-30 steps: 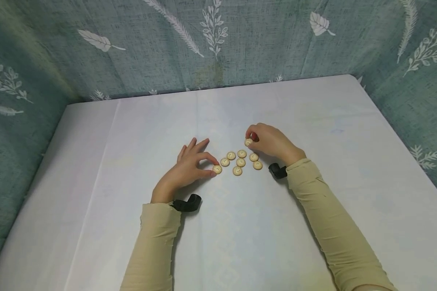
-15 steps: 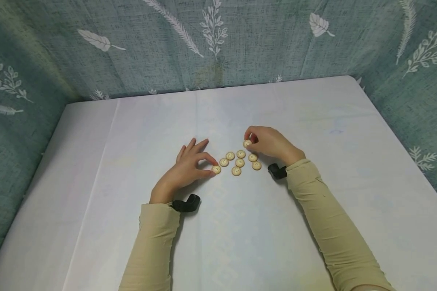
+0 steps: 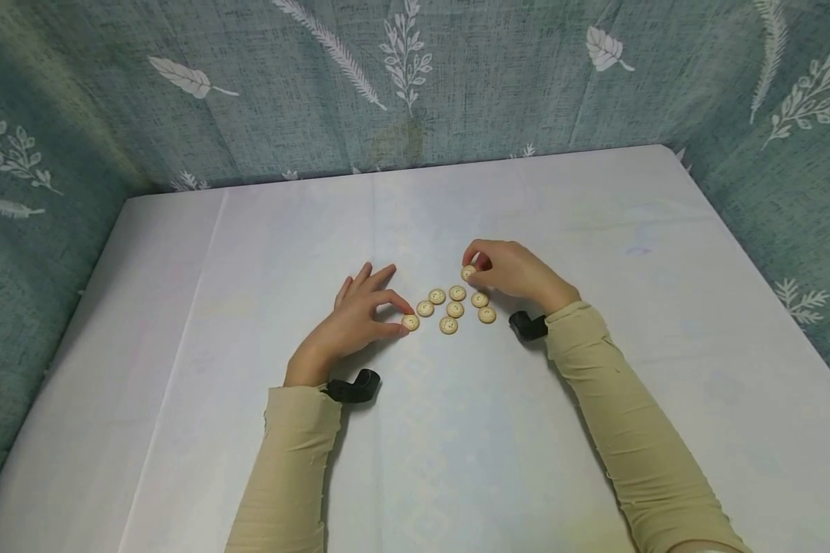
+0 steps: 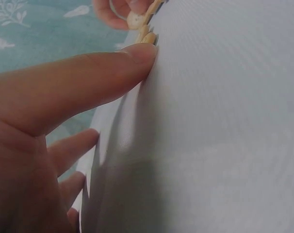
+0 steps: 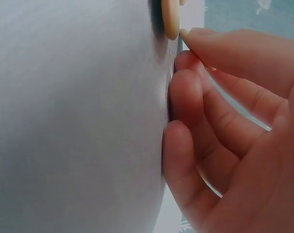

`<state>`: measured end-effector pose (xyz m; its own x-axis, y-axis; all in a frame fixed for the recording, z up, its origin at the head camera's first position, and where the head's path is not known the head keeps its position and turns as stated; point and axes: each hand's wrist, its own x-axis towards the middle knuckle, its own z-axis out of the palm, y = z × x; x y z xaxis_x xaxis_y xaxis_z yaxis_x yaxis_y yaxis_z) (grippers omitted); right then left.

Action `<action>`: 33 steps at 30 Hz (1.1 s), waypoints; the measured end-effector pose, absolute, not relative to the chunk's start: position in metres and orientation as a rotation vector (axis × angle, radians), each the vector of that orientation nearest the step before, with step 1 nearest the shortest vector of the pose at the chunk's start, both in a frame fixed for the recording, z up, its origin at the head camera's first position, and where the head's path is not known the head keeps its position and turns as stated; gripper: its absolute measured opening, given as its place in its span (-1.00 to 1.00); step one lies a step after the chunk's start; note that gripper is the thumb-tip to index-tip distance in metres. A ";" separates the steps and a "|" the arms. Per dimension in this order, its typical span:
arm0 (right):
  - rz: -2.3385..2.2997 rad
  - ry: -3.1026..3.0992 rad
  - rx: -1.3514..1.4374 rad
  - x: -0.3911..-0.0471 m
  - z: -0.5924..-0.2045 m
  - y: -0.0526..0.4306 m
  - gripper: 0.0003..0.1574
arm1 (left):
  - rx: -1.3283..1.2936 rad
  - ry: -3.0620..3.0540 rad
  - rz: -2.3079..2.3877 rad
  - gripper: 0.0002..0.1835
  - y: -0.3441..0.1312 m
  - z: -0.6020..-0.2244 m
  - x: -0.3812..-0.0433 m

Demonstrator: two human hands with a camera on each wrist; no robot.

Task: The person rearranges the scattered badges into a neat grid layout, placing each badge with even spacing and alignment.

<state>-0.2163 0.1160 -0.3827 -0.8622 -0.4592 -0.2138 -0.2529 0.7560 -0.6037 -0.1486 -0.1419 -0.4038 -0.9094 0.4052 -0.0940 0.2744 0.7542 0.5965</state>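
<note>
My left hand (image 3: pixel 351 329) pinches a round, cream-coloured button (image 3: pixel 410 322) between thumb and index finger at the left end of a small group of buttons; the other fingers spread away. At the far side of the group, my right hand (image 3: pixel 515 269) holds another button (image 3: pixel 468 273) by thumb and fingertips. Only a thin edge of that held button (image 5: pixel 198 56) shows in the right wrist view, the fingers curled close to the tabletop. Between the hands several matching buttons lie flat, one of them a button (image 3: pixel 455 309) near the middle. The left thumb (image 4: pixel 108 70) hides its button in the left wrist view.
A white cloth covers the table (image 3: pixel 415 476). Green curtains (image 3: pixel 498 77) with white leaf prints hang behind it and at both sides. Each wrist carries a black strap mount, such as the left mount (image 3: pixel 356 386).
My right hand has come slightly nearer and to the left, bringing its button closer to the others. The left hand keeps its pinch in nearly the same spot.
</note>
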 end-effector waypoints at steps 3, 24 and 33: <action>-0.842 2.600 -0.554 -0.216 -0.381 0.117 -0.74 | 0.539 2.736 0.879 -0.83 -0.143 -0.404 -0.148; -0.998 2.671 -0.502 -0.222 -0.377 0.122 -0.74 | 0.551 2.708 0.905 -0.84 -0.145 -0.402 -0.149; -1.146 2.603 -0.532 -0.225 -0.367 0.108 -0.73 | 0.547 2.723 0.908 -0.84 -0.144 -0.401 -0.148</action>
